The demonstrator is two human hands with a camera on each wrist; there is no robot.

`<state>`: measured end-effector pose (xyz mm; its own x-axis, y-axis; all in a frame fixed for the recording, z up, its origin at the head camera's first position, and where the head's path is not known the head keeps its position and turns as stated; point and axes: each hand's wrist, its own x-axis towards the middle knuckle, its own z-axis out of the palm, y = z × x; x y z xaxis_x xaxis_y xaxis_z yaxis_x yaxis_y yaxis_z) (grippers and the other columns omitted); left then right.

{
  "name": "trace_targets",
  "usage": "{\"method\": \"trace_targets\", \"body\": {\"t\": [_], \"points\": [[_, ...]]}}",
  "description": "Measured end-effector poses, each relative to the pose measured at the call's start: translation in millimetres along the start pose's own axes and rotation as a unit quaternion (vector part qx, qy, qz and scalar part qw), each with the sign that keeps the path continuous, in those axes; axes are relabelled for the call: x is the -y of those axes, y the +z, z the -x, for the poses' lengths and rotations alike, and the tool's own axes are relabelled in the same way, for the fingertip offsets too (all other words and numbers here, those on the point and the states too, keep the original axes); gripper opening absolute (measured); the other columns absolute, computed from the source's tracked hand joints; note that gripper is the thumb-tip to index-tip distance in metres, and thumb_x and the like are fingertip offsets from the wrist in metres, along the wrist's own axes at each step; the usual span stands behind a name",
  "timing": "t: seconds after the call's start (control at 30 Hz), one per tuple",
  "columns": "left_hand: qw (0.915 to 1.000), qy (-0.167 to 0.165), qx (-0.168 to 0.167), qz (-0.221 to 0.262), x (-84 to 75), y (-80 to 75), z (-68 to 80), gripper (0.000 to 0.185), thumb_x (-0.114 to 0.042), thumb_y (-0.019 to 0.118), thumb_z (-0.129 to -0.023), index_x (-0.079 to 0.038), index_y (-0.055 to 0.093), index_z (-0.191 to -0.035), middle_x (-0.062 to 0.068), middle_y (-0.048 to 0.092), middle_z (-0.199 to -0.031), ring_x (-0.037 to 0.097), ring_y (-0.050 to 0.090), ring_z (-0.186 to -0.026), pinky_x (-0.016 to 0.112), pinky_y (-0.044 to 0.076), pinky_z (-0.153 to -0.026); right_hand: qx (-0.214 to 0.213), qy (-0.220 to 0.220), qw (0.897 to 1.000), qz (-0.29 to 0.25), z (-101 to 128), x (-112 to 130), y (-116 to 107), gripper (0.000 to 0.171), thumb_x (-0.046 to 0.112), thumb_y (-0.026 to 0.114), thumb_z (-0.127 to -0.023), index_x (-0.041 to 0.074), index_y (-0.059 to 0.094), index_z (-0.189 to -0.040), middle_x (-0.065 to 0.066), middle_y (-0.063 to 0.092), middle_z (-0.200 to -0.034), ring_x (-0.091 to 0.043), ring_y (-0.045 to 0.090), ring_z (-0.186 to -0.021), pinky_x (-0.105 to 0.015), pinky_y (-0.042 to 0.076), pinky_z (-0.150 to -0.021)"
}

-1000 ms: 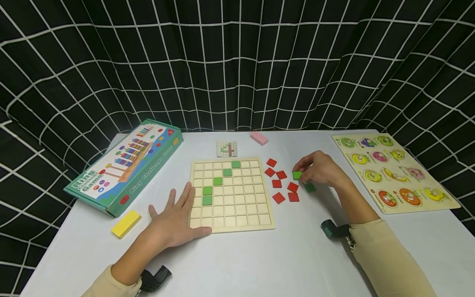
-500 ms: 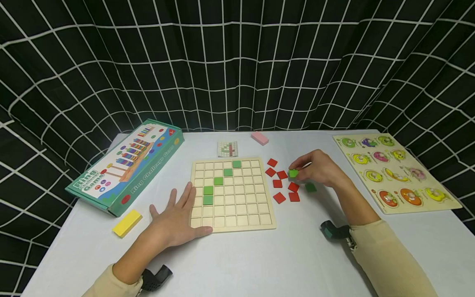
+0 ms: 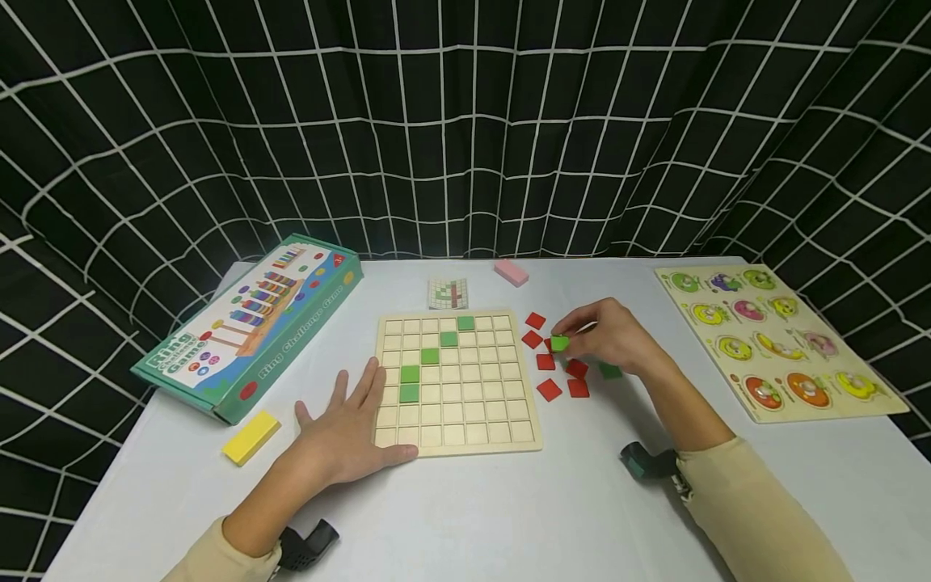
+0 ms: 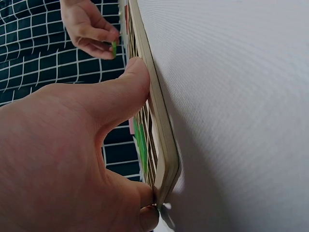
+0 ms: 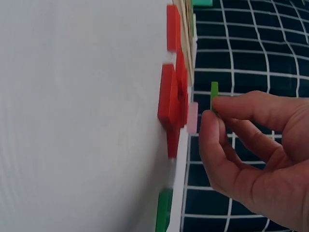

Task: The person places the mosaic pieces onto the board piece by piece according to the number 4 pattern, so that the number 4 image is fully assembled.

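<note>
A wooden grid board (image 3: 480, 428) lies mid-table with several green tiles (image 3: 409, 383) set in a diagonal run. My left hand (image 3: 347, 428) rests flat against the board's near-left corner, thumb along its front edge (image 4: 164, 159). My right hand (image 3: 607, 333) pinches a green square tile (image 3: 559, 343) just above the table, over the loose red tiles (image 3: 549, 389) right of the board. In the right wrist view the green tile (image 5: 214, 96) sits between thumb and fingertips, clear of the red tiles (image 5: 173, 104). Another green tile (image 3: 609, 371) lies by my right wrist.
A green Ring Challenge Game box (image 3: 250, 323) lies at the left, a yellow block (image 3: 250, 436) near it. A small pattern card (image 3: 447, 293) and a pink block (image 3: 511, 272) sit behind the board. A fruit peg puzzle (image 3: 774, 339) lies at the right. Black gridded cloth surrounds the table.
My right hand has carried the green tile leftward, from beside the loose tiles to above them and closer to the board. The left hand has stayed put.
</note>
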<state>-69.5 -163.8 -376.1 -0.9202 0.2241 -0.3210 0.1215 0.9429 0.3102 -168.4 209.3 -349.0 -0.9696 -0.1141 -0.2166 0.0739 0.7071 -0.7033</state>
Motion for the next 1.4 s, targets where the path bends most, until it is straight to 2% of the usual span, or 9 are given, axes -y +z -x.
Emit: {"method": "trace_targets", "body": {"t": [0.3,0.53,0.8,1.0,1.17,1.4], "points": [[1.0,-0.001,0.001,0.0,0.0,-0.4,-0.1,0.125,-0.075,0.071,-0.081,-0.007,0.012,-0.168,0.011,0.004,-0.177,0.052,0.005,-0.159,0.095,0.005,-0.1,0.017,0.006,1.0,-0.022,3,9,13,0.025,0.005,0.073,-0.088,0.006,0.079,-0.111,-0.015,0.075,-0.106,-0.027,0.068,-0.086,-0.035,0.059,-0.073],[1.0,-0.002,0.003,0.002,-0.1,0.1,-0.1,0.126,-0.076,0.07,-0.081,-0.008,0.011,-0.168,0.01,0.003,-0.177,0.052,0.004,-0.159,0.094,0.004,-0.101,0.039,-0.011,0.998,-0.042,6,19,20,0.024,0.006,0.074,-0.089,0.006,0.08,-0.112,-0.015,0.077,-0.107,-0.028,0.075,-0.086,-0.037,0.058,-0.075],[1.0,0.0,0.002,0.0,0.5,0.2,-0.1,0.125,-0.076,0.07,-0.081,-0.007,0.012,-0.168,0.011,0.003,-0.177,0.053,0.005,-0.159,0.095,0.005,-0.1,0.046,-0.025,0.998,-0.037,4,35,33,0.025,0.002,0.078,-0.084,0.007,0.081,-0.108,-0.012,0.076,-0.105,-0.026,0.069,-0.084,-0.037,0.06,-0.076],[1.0,-0.001,0.001,0.001,0.9,0.9,-0.2,0.126,-0.076,0.07,-0.081,-0.007,0.011,-0.168,0.01,0.004,-0.177,0.052,0.005,-0.159,0.095,0.005,-0.1,0.051,-0.033,0.998,-0.035,3,46,44,0.025,0.006,0.086,-0.08,0.01,0.082,-0.105,-0.009,0.073,-0.101,-0.022,0.064,-0.084,-0.03,0.056,-0.071],[1.0,-0.001,0.001,0.004,0.4,0.3,0.5,0.126,-0.075,0.071,-0.081,-0.007,0.01,-0.168,0.01,0.004,-0.177,0.052,0.004,-0.159,0.094,0.005,-0.101,0.067,-0.041,0.996,-0.034,4,54,52,0.025,0.002,0.084,-0.08,0.012,0.082,-0.104,-0.006,0.075,-0.097,-0.022,0.064,-0.088,-0.029,0.054,-0.075],[1.0,-0.002,0.003,0.004,0.5,-0.7,1.5,0.124,-0.074,0.071,-0.082,-0.007,0.011,-0.168,0.011,0.004,-0.177,0.051,0.004,-0.159,0.094,0.005,-0.101,0.081,-0.056,0.994,-0.044,6,63,63,0.026,0.001,0.083,-0.078,0.013,0.083,-0.101,-0.004,0.075,-0.099,-0.019,0.065,-0.088,-0.029,0.055,-0.078]]}}
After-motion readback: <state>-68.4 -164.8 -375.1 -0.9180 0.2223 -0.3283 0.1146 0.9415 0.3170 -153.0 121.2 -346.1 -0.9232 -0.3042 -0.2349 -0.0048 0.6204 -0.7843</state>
